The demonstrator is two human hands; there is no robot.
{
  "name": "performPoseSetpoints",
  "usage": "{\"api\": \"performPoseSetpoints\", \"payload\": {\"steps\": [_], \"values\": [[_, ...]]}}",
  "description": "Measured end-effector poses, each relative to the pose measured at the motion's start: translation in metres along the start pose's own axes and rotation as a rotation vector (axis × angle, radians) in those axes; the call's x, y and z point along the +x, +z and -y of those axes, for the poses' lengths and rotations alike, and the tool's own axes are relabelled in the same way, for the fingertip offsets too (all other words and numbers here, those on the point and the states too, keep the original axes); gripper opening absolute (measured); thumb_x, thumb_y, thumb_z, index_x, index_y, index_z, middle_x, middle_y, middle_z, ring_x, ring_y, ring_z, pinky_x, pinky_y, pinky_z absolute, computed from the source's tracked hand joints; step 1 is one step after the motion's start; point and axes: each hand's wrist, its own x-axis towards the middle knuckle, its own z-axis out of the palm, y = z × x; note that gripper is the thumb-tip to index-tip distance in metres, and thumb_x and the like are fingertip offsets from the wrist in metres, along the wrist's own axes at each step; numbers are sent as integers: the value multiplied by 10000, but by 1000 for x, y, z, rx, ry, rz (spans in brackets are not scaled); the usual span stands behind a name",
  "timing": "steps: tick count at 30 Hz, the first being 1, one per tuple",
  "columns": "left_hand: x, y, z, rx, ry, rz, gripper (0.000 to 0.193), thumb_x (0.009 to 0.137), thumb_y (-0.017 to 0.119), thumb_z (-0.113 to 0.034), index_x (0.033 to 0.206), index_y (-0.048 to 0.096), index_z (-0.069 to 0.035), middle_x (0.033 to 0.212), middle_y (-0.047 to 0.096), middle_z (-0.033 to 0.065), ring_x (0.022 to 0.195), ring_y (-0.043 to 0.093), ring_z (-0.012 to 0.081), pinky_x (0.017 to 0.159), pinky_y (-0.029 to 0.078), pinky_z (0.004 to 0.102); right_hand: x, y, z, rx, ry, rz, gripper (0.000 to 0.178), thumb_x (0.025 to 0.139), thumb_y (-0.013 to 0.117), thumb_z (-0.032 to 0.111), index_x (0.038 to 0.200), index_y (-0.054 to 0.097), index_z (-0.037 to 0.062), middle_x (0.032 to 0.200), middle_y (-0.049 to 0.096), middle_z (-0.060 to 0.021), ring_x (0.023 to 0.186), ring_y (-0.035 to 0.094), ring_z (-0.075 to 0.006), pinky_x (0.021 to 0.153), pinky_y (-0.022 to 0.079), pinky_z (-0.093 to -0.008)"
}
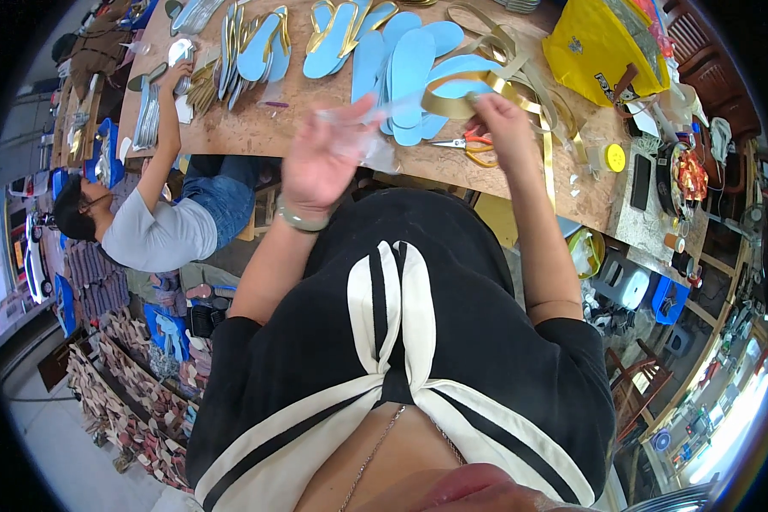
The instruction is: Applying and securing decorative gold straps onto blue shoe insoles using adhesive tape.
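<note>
My right hand (505,128) pinches a shiny gold strap (452,104) that loops above the table. Orange-handled scissors (469,147) are just below its fingers; whether they touch the hand I cannot tell. To the left, my left hand (328,162) is raised and blurred by motion. A clear film strip (401,102) stretches from its fingertips toward the gold strap, and crumpled clear plastic (380,155) shows beside it. Pale blue sole-shaped pieces (408,72) lie in a loose pile beyond the hands. More gold strapping (544,90) trails over the table's right part.
Blue soles with gold edging (333,43) stand along the wooden table (256,136). At the right are a yellow bag (606,51), a yellow-lidded jar (613,158) and a phone (641,181). Another person (158,226) works at the left, reaching to stacked soles (148,115).
</note>
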Motion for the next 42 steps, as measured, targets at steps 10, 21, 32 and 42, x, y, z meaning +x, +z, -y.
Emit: {"api": "performPoseSetpoints", "payload": {"steps": [10,21,32,42], "values": [[-2,-145,-59,2025,386,219,294,906,495,-346,896,598,-70,737,619,44,692,607,283,641,469,413,-24,-264,32,369,-252,-683,186,919,493,145,1016,565,5,938,638,-111,748,636,-189,591,479,-237],[-100,-349,-150,2619,-854,-592,422,899,482,-422,971,669,-51,1020,645,187,958,617,347,814,493,439,-34,-394,90,291,-525,-878,395,983,238,144,1121,436,-170,1130,557,-268,1065,571,-372,909,500,-394],[-182,-372,-126,2380,-974,-882,394,904,485,-382,974,671,-42,1042,640,187,1003,607,338,841,487,436,109,-356,158,-4,-847,-495,316,949,360,106,1078,459,-166,1129,548,-260,1035,576,-388,910,504,-418],[-238,-389,-115,2303,-1165,-989,276,876,486,-205,965,684,-36,1042,650,167,989,627,304,802,517,397,169,-331,173,113,-835,-601,199,919,432,49,934,559,-103,995,608,-190,936,621,-333,821,542,-365]]}}
